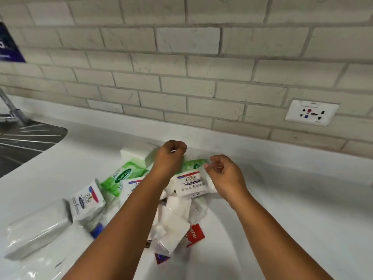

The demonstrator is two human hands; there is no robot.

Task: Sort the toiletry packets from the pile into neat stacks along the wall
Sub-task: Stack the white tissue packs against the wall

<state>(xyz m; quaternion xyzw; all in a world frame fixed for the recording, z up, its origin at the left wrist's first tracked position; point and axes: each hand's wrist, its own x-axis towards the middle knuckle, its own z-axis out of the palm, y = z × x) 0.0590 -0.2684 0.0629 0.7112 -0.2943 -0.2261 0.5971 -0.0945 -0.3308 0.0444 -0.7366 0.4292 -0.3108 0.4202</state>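
Observation:
A loose pile of toiletry packets lies on the white counter below the tiled wall. It holds green Sanicare wipes, white Dove packets, plain white sachets and a red packet. My left hand hovers over the far side of the pile with its fingers curled and nothing visible in it. My right hand has curled fingers, and its thumb and forefinger meet at the upper right corner of a Dove packet on top of the pile.
A clear-wrapped white block lies at the near left. A blue-capped bottle pokes out beside it. A steel sink with a tap is at the far left. A wall socket sits at the right.

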